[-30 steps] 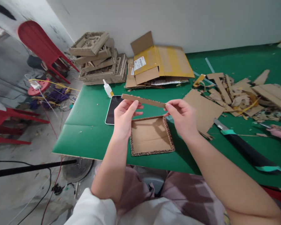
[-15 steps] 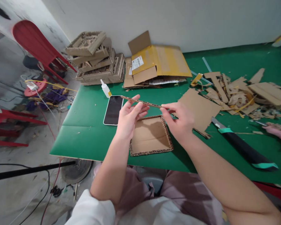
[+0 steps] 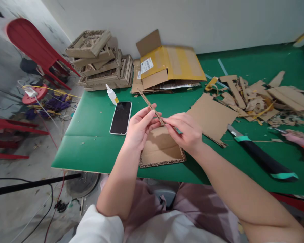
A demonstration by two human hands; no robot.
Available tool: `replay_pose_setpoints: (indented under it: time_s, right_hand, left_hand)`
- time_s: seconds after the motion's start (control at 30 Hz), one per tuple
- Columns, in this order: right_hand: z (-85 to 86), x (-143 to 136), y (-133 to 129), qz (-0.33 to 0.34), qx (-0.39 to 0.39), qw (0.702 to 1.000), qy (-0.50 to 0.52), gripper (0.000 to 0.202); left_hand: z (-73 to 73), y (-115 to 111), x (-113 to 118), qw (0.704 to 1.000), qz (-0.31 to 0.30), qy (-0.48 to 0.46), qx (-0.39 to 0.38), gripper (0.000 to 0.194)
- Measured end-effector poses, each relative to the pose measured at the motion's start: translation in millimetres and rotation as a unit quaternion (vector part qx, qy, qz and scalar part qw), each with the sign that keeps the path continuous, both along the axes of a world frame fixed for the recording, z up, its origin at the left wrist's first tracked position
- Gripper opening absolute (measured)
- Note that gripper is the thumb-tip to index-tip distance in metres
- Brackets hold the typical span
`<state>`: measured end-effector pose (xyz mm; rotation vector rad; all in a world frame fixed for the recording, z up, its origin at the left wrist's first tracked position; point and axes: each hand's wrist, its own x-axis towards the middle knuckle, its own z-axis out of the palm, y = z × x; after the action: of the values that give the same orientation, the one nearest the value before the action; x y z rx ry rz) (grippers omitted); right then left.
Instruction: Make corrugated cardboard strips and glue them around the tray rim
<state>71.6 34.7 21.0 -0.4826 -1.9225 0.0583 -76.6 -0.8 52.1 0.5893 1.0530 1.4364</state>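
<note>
A narrow cardboard strip (image 3: 147, 101) slants through the air between both hands, its far end pointing up and left. My left hand (image 3: 141, 126) grips it near the middle, thumb on one side and fingers behind. At its near end, my right hand (image 3: 184, 130) pinches the strip between thumb and fingers. Below the hands lies a shallow cardboard tray (image 3: 163, 148) with a low corrugated rim; its back edge is partly hidden by them. Left of my left hand rests a phone (image 3: 121, 118) with a dark screen, and a white glue bottle (image 3: 111, 94) stands behind it.
Stacked cardboard trays (image 3: 98, 64) and a flattened, yellow-taped box (image 3: 179, 64) stand along the wall. To the right are a cardboard sheet (image 3: 212, 116), a heap of scraps (image 3: 250, 98), a black-handled knife (image 3: 263, 157) and a pink-and-orange tool (image 3: 300, 141).
The strip has swung from nearly level to a steeper slant, its far end now higher. My right hand has moved left and slightly down, closer to my left hand.
</note>
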Motion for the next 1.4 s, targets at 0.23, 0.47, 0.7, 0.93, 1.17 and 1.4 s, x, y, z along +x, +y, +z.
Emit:
replay_pose_setpoints:
  time_s: [0.23,0.47,0.7,0.93,1.17,1.4]
  right_hand:
    - [-0.5,-0.5,0.3,0.017,-0.021,1.000,0.002,0.014]
    - [0.0,-1.0,-0.4,0.019,-0.015,1.000,-0.001,0.016]
    - [-0.2,-1.5,-1.9,-0.027,0.048,0.998,-0.003,0.019]
    - [-1.0,-1.0,0.1,-0.060,0.039,0.997,-0.016,0.013]
    - [0.7,-0.8,-0.7,-0.046,-0.007,0.999,-0.010,0.009]
    - [0.1,-0.3,-0.4,-0.029,-0.024,0.999,0.009,0.007]
  left_hand:
    - [-0.9,0.0,-0.7,1.000,-0.012,0.009,-0.001,0.025]
    - [-0.3,0.5,-0.2,1.000,-0.016,0.007,-0.006,0.026]
    - [-0.8,0.6,6.8,1.000,-0.005,0.007,-0.017,0.024]
    - [3.3,-1.7,6.5,0.997,-0.046,0.037,-0.043,0.037]
    - [1.8,-1.5,3.7,0.995,-0.081,0.044,-0.023,0.038]
    - [1.5,-2.1,2.3,0.995,-0.069,0.070,-0.011,0.039]
